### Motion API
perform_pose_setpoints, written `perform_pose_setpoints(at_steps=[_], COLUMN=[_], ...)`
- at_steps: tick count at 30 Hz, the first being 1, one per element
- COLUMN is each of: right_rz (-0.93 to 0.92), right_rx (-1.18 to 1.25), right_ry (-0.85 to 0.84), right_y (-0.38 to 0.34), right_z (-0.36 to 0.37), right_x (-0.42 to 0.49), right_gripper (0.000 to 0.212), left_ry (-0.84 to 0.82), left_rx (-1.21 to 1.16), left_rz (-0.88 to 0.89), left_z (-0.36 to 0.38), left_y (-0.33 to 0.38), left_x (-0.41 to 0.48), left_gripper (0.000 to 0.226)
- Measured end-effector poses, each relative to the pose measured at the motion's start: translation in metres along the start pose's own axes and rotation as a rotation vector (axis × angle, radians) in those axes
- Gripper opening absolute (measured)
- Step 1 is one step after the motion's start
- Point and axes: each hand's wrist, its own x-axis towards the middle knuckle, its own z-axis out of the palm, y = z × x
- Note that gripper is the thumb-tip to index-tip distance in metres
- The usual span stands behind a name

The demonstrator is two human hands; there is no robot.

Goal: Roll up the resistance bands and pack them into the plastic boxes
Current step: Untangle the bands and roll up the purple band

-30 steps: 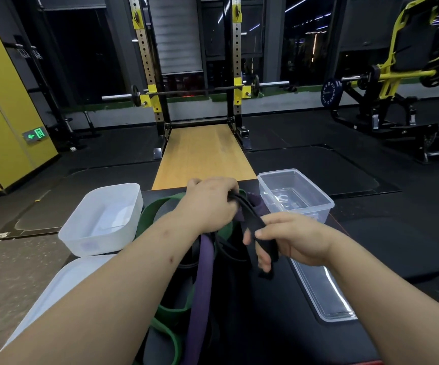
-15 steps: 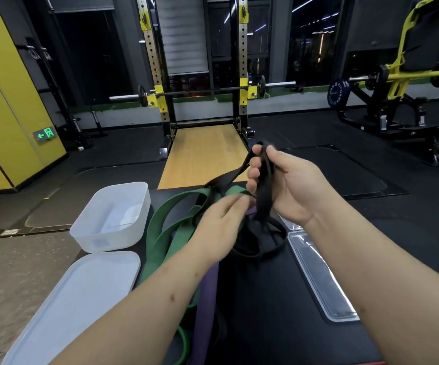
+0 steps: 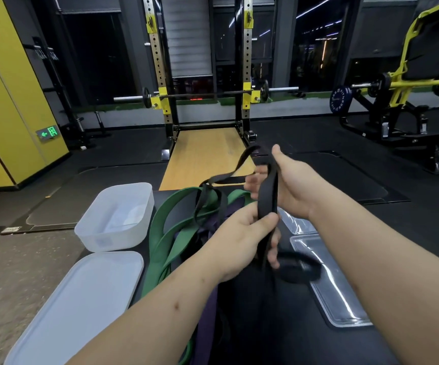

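Head view: over the middle of the table [image 3: 279, 343], the left hand [image 3: 247, 241] pinches a black band [image 3: 267, 196] between thumb and curled fingers, its blurred tail hanging below. Just beyond, the right hand [image 3: 292, 188] curls round the same flat, matte strip, doubled between both hands. Its far loop twists in the air above the green band [image 3: 165, 233] near the table's far edge

- Dim, even indoor light; the dark glass windows [image 3: 316, 43] carry bright reflected streaks.
- White glare streaks the clear plastic lid [image 3: 329, 293] on the black desk [image 3: 266, 338].
- Motion blur smears the lower loop of the black rubber resistance band [image 3: 267, 196].
- Wide-angle bending bows the yellow wall panel [image 3: 7, 101] at the left edge.
- The speckled grey floor [image 3: 15, 272] at bottom left is soft.
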Motion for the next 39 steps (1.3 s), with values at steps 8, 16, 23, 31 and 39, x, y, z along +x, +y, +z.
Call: perform_pose_setpoints(at_steps=[8,16,23,31,39], right_rz=[0.237,0.350,0.396,0.364,0.438], right_rx=[-0.121,-0.020,0.091,0.427,0.292], right_ry=[0.006,-0.075,-0.072,-0.046,-0.043], right_y=[0.054,0.081,0.078,0.081,0.071], right_z=[-0.021,-0.010,0.002,0.013,0.013], right_x=[-0.014,-0.001,0.051,0.119,0.166], right_gripper=[0.079,0.063,0.057,0.045,0.022], left_ry=[0.206,0.098,0.081,0.035,0.072], left_rx=[-0.213,-0.164,-0.207,-0.220,-0.161], left_rz=[-0.123,-0.199,-0.237,-0.252,-0.273], left_z=[-0.019,-0.011,-0.036,-0.060,-0.077], left_y=[-0.009,-0.028,-0.036,-0.035,-0.042], left_x=[0.010,-0.007,-0.006,-0.008,-0.006], left_gripper=[0.014,0.015,0.016,0.014,0.015])
